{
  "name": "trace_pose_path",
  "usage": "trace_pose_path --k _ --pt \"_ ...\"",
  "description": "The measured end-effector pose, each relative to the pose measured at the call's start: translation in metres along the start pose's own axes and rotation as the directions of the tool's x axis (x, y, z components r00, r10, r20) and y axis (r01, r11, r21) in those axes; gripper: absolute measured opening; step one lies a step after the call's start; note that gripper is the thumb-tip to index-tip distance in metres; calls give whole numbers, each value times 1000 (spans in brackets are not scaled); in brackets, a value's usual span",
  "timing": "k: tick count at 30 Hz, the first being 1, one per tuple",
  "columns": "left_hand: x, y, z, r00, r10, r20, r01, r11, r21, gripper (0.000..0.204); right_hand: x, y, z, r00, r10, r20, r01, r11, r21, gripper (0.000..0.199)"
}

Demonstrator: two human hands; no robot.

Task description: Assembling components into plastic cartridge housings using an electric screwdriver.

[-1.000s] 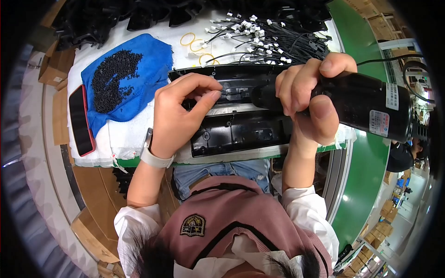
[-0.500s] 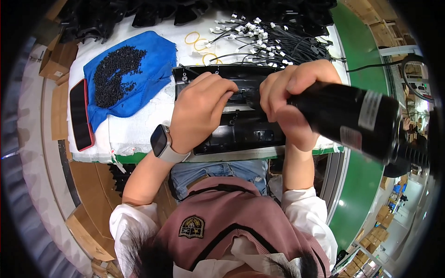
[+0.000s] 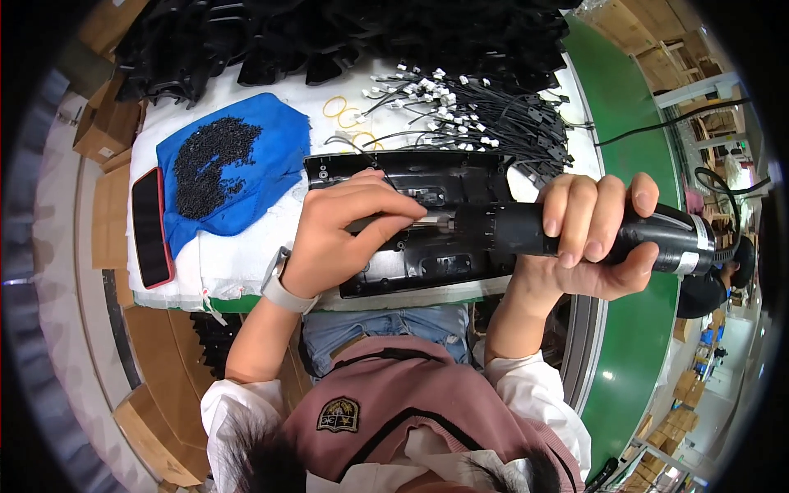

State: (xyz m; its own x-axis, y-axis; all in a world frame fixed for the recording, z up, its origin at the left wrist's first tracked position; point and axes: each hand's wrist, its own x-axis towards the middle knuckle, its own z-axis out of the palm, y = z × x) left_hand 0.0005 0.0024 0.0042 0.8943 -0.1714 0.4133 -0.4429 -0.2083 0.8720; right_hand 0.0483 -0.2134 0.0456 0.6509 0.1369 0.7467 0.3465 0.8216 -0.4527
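Note:
My right hand (image 3: 596, 230) wraps round a black corded electric screwdriver (image 3: 509, 228), held nearly level with its bit toward my left hand. My left hand (image 3: 353, 230) is in a pinch, thumb and forefinger right at the bit's tip; whatever is between them is too small to make out. Beneath both hands lies a long black plastic housing (image 3: 444, 267) with moulded posts and recesses, partly covered by my left hand and the screwdriver. On a blue cloth (image 3: 279, 131) to the left is a heap of small black screws (image 3: 205, 168).
A phone with a red edge (image 3: 152, 230) lies left of the cloth. Black cables with white connectors (image 3: 485, 107) are piled behind the housing, near yellow rubber bands (image 3: 349, 117). Black plastic parts (image 3: 345, 37) crowd the far side. A green surface (image 3: 616, 271) runs along the right.
The screwdriver has swung from pointing down into the housing to nearly level. My right hand has shifted its grip and moved right. My left fingers are now at the bit's tip.

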Motion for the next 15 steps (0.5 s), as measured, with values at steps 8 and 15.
trace_pose_path --k 8,15 --pt "-1 2 -6 992 -69 109 61 995 79 12 -2 -2 3 1000 -5 -5 5 1000 -7 38" --pt "-2 5 -2 994 -44 101 32 992 124 14 -8 -5 8 999 46 -14 -46 999 -9 38"
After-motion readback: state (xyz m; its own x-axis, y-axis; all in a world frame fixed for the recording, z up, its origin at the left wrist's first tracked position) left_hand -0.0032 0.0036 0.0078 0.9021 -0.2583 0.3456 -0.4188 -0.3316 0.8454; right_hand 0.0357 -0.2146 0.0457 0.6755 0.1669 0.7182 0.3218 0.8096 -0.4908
